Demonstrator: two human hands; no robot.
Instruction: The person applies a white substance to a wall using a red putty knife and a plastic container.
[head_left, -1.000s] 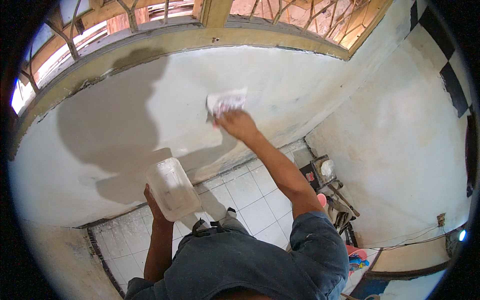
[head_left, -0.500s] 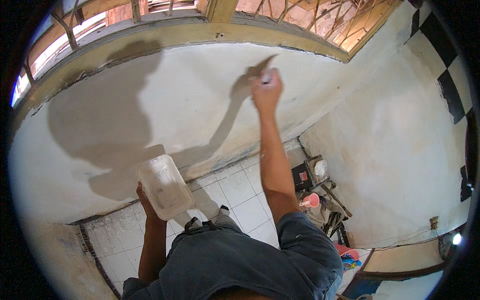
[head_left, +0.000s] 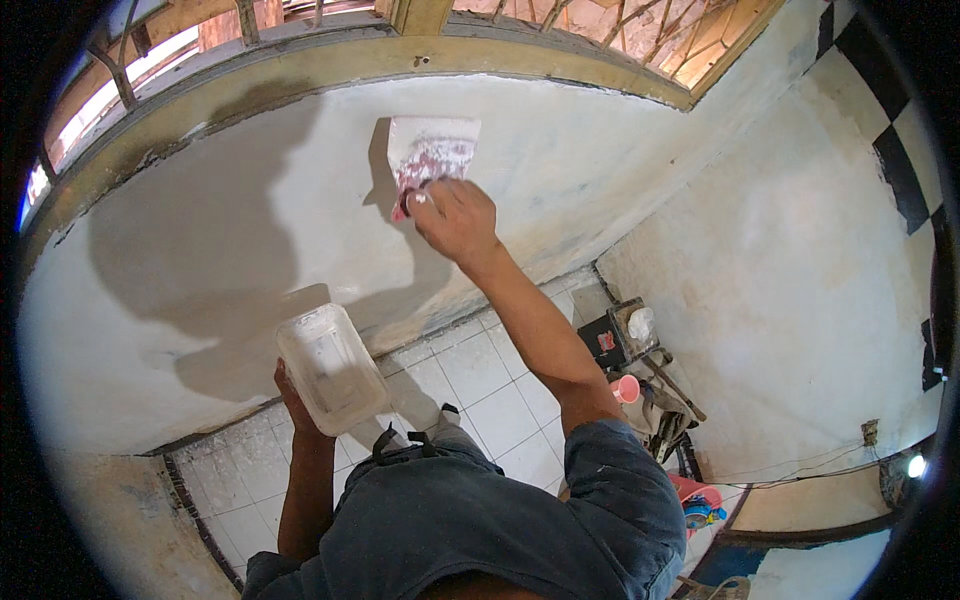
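My right hand [head_left: 450, 220] is closed on a wide scraper [head_left: 432, 145], white with red and white smears, its blade against the white wall [head_left: 560, 170] below the window frame. My left hand [head_left: 295, 400] grips the left side of a translucent white plastic tub [head_left: 330, 365] with white residue inside, held out low in front of me. The shadows of my body and the tub fall on the wall.
A barred window with a yellowish frame [head_left: 520, 50] runs above the wall. On the tiled floor [head_left: 460, 365] at right stand a dark box [head_left: 608, 340], a pink scoop [head_left: 622, 390], rags and a pink bucket [head_left: 700, 495]. A checkered wall section [head_left: 900, 200] is at far right.
My right hand and scraper swung up and right along the wall, then back left, now higher than a second ago. My left hand and the tub have shifted slightly left and up in view.
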